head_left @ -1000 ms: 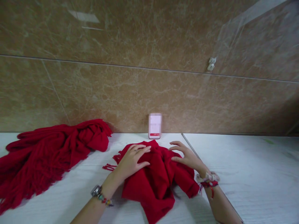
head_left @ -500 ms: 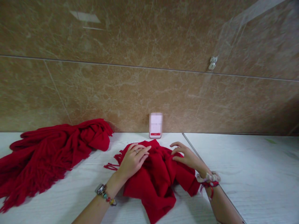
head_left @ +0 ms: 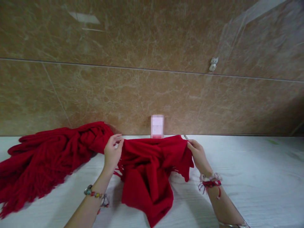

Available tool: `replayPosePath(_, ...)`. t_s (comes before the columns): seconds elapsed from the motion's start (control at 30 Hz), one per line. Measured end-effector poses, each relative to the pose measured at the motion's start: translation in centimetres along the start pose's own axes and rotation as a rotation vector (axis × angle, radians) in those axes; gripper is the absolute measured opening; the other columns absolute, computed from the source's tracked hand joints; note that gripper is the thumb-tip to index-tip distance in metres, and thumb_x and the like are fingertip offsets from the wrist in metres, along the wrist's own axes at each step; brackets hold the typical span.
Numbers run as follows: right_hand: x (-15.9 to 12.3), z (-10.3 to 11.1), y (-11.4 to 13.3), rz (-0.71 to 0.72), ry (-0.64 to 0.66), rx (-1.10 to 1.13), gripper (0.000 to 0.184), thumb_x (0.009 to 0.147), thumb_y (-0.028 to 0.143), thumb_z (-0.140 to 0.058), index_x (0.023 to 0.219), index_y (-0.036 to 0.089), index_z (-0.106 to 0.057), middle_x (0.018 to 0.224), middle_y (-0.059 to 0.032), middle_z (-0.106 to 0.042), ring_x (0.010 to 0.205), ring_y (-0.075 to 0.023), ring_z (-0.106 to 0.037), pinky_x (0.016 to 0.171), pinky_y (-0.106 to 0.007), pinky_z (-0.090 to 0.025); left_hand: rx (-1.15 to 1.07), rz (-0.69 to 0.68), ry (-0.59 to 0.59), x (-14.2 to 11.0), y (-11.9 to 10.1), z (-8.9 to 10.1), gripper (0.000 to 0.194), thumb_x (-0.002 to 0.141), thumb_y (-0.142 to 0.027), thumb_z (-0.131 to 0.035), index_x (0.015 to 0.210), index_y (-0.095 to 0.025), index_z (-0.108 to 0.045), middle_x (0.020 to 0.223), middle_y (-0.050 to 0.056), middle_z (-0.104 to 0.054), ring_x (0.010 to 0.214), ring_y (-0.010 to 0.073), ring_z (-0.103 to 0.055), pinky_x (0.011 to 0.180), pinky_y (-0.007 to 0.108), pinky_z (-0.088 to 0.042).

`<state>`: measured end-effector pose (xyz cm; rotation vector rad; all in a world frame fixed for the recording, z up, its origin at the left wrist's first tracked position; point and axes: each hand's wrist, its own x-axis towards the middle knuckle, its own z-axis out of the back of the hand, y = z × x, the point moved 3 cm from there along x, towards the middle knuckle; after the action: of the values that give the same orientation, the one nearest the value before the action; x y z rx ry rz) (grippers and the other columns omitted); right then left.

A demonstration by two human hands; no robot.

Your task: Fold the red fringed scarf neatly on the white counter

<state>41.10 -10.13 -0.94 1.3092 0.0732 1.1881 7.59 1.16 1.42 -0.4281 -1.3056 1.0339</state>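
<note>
Left hand (head_left: 113, 152), wrist angled up, pinches the upper left corner of a fringed red scarf (head_left: 147, 171) at table centre, while right hand (head_left: 199, 155) pinches the upper right corner, top edge stretched between them. Around, left to right: second red scarf (head_left: 71, 148) heaped just beside the left hand, phone (head_left: 157, 126) upright behind the stretched edge, cat-shaped white ornament (head_left: 213, 64) on the marbled wall (head_left: 133, 95). Wall bounds the white tabletop's (head_left: 256, 177) far edge; room opens rightward.

Scarf (head_left: 152, 177) hides bottom of phone (head_left: 157, 123) (screen (head_left: 157, 128) blurred).
</note>
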Motion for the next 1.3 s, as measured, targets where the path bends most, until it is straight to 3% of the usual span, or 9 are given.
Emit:
replayPosePath(0.07,-0.1,-0.6,-0.4,-0.036,-0.011,-0.129,0.014,0.068,0.030,-0.050,0.063,0.019,-0.057,0.066,-0.0036,-0.056,0.067,-0.0197,-0.053,0.067,-0.036,-0.044,0.161,0.043,0.215,-0.3,1.0,-1.2,0.026,0.069,-0.020,-0.049,0.095,-0.016,-0.054,0.070,0.002,-0.064,0.069,0.0190,-0.060,0.067,0.031,-0.045)
replayPosePath(0.13,-0.3,-0.9,-0.2,0.000,-0.033,-0.229,0.008,0.063,0.022,-0.051,0.060,0.020,-0.058,0.066,-0.0042,-0.056,0.070,-0.0210,-0.053,0.071,-0.038,-0.044,0.315,-0.011,0.311,-0.7,1.2,-1.8,0.032,0.068,-0.013,-0.046,0.099,-0.016,-0.053,0.073,0.003,-0.065,0.071,0.0204,-0.060,0.068,0.033,-0.045)
replayPosePath(0.27,-0.7,-0.9,2.2,0.209,0.016,-0.201,0.024,0.064,0.014,-0.045,0.079,0.022,-0.062,0.085,-0.0056,-0.056,0.085,-0.0206,-0.053,0.081,-0.038,-0.042,0.349,-0.374,0.229,-1.6,-1.3,-1.9,0.033,0.073,-0.013,-0.043,0.105,-0.018,-0.051,0.089,0.005,-0.064,0.086,0.0202,-0.057,0.080,0.035,-0.042)
replayPosePath(0.4,-1.2,-1.1,4.2,0.305,0.220,-0.137,0.024,0.072,0.019,-0.047,0.090,0.024,-0.062,0.098,-0.0059,-0.053,0.096,-0.0200,-0.051,0.087,-0.038,-0.039,0.288,-0.656,0.338,-3.6,-3.9,-2.9,0.031,0.079,-0.025,-0.048,0.110,-0.019,-0.050,0.098,0.005,-0.063,0.097,0.0192,-0.052,0.086,0.035,-0.039)
replayPosePath(0.53,-1.6,-1.8,4.5,0.308,0.357,-0.179,0.024,0.069,0.023,-0.058,0.092,0.024,-0.063,0.104,-0.0065,-0.051,0.099,-0.0214,-0.049,0.089,-0.040,-0.039,0.335,-0.769,0.466,-5.1,-4.0,-4.1,0.036,0.079,-0.020,-0.051,0.115,-0.021,-0.047,0.092,0.001,-0.066,0.095,0.0187,-0.052,0.087,0.037,-0.037)
replayPosePath(0.77,-1.5,-2.0,4.2,0.314,0.266,-0.162,0.011,0.074,0.024,-0.055,0.075,0.023,-0.065,0.104,-0.0067,-0.051,0.098,-0.0205,-0.050,0.087,-0.038,-0.040,0.313,-0.922,0.385,-5.7,-5.0,-3.7,0.029,0.081,-0.020,-0.050,0.111,-0.019,-0.051,0.094,0.004,-0.065,0.089,0.0173,-0.055,0.083,0.036,-0.038)
replayPosePath(0.9,-1.6,-1.9,4.5,0.306,0.225,-0.132,0.013,0.076,0.027,-0.053,0.071,0.024,-0.064,0.102,-0.0060,-0.052,0.096,-0.0205,-0.052,0.084,-0.038,-0.042,0.333,-0.918,0.427,-6.3,-5.4,-4.1,0.032,0.082,-0.024,-0.049,0.114,-0.019,-0.049,0.092,0.004,-0.065,0.091,0.0179,-0.055,0.084,0.037,-0.038)
replayPosePath(1.17,-1.8,-2.1,5.4,0.327,0.194,-0.115,0.011,0.076,0.025,-0.053,0.071,0.023,-0.063,0.096,-0.0057,-0.055,0.092,-0.0201,-0.053,0.081,-0.036,-0.043,0.306,-0.917,0.337,-6.9,-5.8,-4.1,0.033,0.083,-0.023,-0.049,0.116,-0.020,-0.048,0.079,0.001,-0.067,0.086,0.0172,-0.056,0.082,0.035,-0.038)
replayPosePath(1.3,-1.8,-2.2,5.7,0.341,0.197,-0.103,0.010,0.075,0.024,-0.054,0.071,0.022,-0.062,0.094,-0.0062,-0.055,0.091,-0.0202,-0.053,0.081,-0.036,-0.043,0.358,-0.819,0.288,-6.8,-5.8,-4.5,0.049,0.079,-0.030,-0.056,0.123,-0.017,-0.041,0.080,0.002,-0.068,0.087,0.0211,-0.055,0.080,0.036,-0.037)
